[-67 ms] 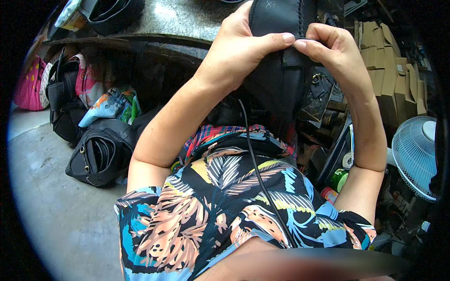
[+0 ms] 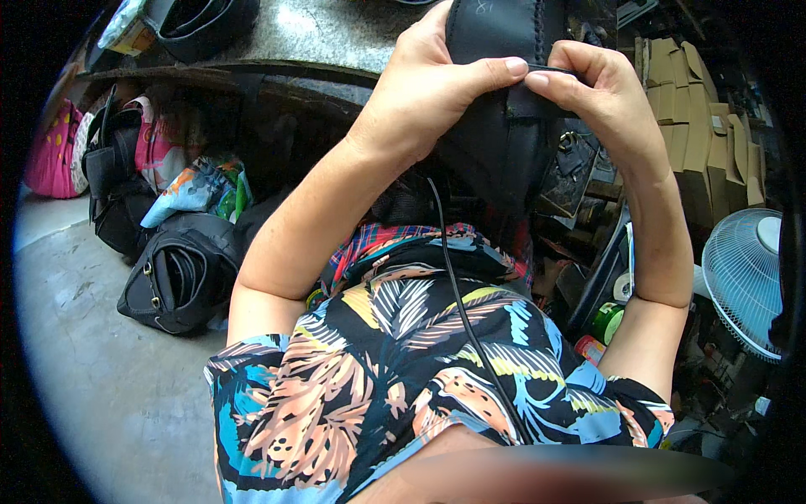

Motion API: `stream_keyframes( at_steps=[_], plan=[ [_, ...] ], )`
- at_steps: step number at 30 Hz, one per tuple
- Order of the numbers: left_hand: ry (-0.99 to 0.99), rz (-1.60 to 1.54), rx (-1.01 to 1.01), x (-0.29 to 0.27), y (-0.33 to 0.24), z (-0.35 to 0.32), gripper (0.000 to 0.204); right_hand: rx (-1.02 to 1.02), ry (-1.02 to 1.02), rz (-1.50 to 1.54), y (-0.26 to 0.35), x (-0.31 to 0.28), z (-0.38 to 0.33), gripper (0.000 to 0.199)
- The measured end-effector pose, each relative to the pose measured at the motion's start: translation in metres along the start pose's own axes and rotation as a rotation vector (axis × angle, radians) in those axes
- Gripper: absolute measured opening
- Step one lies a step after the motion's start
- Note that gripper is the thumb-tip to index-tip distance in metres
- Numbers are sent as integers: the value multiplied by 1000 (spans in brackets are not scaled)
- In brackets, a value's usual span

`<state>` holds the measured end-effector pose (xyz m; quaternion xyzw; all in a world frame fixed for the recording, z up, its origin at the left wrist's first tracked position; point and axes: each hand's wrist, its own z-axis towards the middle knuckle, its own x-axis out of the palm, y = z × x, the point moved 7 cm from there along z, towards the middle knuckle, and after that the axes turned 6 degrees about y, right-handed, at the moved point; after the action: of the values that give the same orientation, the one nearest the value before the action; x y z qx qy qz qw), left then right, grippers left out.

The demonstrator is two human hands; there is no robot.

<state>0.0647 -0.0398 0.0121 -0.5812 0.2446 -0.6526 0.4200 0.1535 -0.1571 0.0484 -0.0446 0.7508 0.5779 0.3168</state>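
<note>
At the top of the view, a black leather-like piece (image 2: 491, 35) with a thick stitched seam hangs in front of me. My left hand (image 2: 445, 71) grips it, thumb pressed on the front and the other fingers mostly hidden behind. Close to the left thumb tip, my right hand (image 2: 585, 80) pinches a thin dark strip at the seam between thumb and bent forefinger. Whether that strip is part of the piece or separate, I cannot tell. Below both hands spreads more black material (image 2: 487, 160), dark and hard to make out.
A grey worktable (image 2: 311, 34) lies beyond my left arm, with a black looped piece (image 2: 206, 29) on it. Black bags (image 2: 180, 273) rest on the floor at the left. Stacked cardboard pieces (image 2: 688, 126) and a blue fan (image 2: 743, 281) stand at the right. A black cable (image 2: 453, 281) runs down my front.
</note>
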Motion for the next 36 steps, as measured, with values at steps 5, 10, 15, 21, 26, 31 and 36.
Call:
stream_keyframes(
  at_steps=[5,10,15,21,26,31,36],
  plan=[
    [-21,104,99,-2,-1,4,33,-72,44,62,3,0,3,26],
    [-103,6,10,-7,6,-1,32,40,31,70,-2,1,2,25],
    [-106,-64,14,-5,6,-3,30,-16,-27,91,0,4,-3,25],
    [-104,-113,16,-6,7,-3,29,-34,-67,123,-4,4,-1,28],
    [-98,-121,-3,-7,8,-3,28,-64,-83,150,-3,7,0,28],
    [-96,-69,-9,-8,8,-7,28,-5,-36,144,-7,7,3,24],
    [-137,-219,-53,-15,13,-6,29,-90,-46,139,-5,6,9,29]
  ],
)
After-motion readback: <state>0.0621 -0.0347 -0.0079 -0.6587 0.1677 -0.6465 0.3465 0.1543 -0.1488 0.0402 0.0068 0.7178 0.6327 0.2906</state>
